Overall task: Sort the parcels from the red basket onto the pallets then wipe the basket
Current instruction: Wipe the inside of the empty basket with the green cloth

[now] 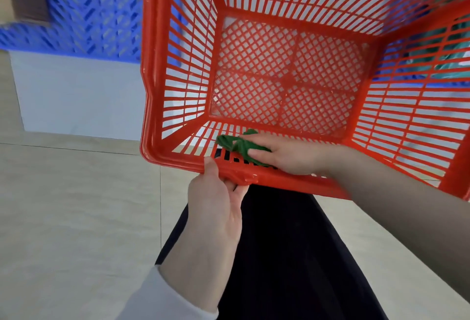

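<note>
A: Red basket point(300, 75) fills twelve to three o'clock, tipped toward the camera, no parcels inside. Blue pallet point(84, 9) at ten o'clock.

B: So it's the wiping step. Left hand point(216, 200) pinches the near rim at six o'clock; right hand point(282, 153) presses a green cloth point(237, 145) against the near wall.

A: Next, I'd guess: sweep along those slats, then the mesh floor.

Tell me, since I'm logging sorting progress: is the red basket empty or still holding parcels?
Empty: the red slatted plastic basket shows only bare mesh floor; just the right hand with a green cloth reaches inside.
</note>
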`<state>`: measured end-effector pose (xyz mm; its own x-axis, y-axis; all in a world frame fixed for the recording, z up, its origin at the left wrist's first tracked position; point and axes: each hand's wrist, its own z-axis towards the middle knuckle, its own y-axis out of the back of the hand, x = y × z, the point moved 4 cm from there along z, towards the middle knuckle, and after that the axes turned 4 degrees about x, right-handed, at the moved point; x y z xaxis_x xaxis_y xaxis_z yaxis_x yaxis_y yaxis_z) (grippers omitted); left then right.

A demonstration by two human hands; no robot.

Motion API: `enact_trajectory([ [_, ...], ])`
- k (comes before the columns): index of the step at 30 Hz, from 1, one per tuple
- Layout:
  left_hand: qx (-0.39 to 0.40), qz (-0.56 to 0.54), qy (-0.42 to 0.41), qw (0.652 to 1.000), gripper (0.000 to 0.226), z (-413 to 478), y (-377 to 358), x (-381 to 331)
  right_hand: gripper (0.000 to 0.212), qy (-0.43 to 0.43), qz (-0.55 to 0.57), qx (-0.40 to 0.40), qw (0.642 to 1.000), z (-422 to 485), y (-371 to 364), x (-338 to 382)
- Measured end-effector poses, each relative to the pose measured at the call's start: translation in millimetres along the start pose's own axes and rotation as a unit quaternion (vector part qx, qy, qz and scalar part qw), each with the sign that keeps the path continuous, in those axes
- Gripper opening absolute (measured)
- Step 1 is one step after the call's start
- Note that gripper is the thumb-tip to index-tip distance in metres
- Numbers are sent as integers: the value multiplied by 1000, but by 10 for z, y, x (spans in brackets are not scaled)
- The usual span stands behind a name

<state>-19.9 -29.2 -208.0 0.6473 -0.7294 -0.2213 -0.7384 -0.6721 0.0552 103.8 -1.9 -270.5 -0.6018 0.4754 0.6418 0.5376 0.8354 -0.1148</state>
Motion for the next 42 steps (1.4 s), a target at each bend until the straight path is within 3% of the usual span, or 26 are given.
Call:
enact_trajectory([
  [3,-3,-1,12,1000,15,-23,-4,8,43,-28,-13,40,999,-464,89,-314],
  [6,-5,-4,17,1000,12,-34,-1,10,35,-53,-21,18,998,-739,123,-419],
  [11,-15,-15,12,1000,11,47,8,43,45,34,-26,10,999,-131,-38,-39],
  [14,-28,-29,20,999,12,114,35,72,45,28,-32,19,999,155,-25,-42],
  [19,-27,-38,44,998,19,155,53,83,42,10,-28,57,998,-353,121,-431],
  [22,-26,-30,31,999,12,116,47,71,42,55,8,25,998,-596,108,-282],
  [26,-21,-11,8,1000,13,45,35,49,44,114,-9,19,993,-144,-19,41],
  [31,-33,-4,15,999,13,-5,-5,15,44,50,-35,36,998,55,83,-190],
  [37,-26,-23,33,999,12,3,-19,41,41,98,37,28,994,-591,77,-168],
  [42,-14,-23,27,999,17,4,-34,41,43,88,0,25,996,-58,-21,77],
])
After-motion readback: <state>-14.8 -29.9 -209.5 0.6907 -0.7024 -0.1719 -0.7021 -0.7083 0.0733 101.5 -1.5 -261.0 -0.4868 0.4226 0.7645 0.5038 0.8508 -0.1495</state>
